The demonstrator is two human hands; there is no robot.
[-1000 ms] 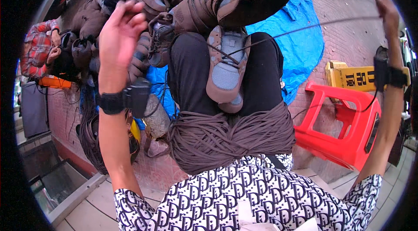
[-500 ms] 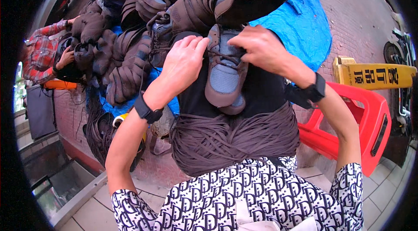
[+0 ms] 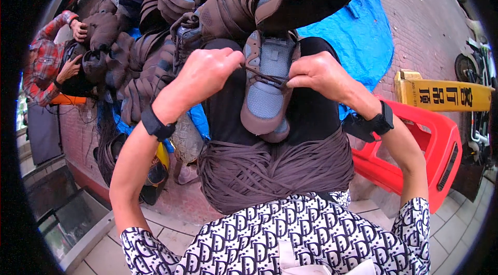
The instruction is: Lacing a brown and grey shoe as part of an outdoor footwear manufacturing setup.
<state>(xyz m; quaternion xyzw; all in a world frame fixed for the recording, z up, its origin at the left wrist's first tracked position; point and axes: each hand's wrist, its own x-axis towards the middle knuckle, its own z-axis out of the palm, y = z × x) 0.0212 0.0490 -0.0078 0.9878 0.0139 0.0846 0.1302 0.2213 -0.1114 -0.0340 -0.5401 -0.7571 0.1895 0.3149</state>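
Note:
A brown and blue-grey shoe upper (image 3: 265, 96) lies between my knees, toe toward me. Dark shoelace (image 3: 267, 77) runs across its lower eyelets. At its left edge my left hand (image 3: 210, 72) is closed, pinching one side of the lace. On the opposite edge my right hand (image 3: 319, 73) is closed too, fingers pinched on the lace by the eyelets. A second toe shows beneath the shoe. Across my lap lies a thick bundle of loose brown laces (image 3: 275, 168).
Beyond my knees are stacked shoe uppers (image 3: 223, 18) and a blue tarp (image 3: 358, 31). A red plastic stool (image 3: 446, 155) and a yellow sign (image 3: 441, 91) stand at right. At far left, a person in a plaid shirt (image 3: 49, 70) handles dark pieces.
My left hand has moved slightly left and down. My right hand has lowered from the upper eyelets to the lace lower on the shoe. The lace is now drawn across it.

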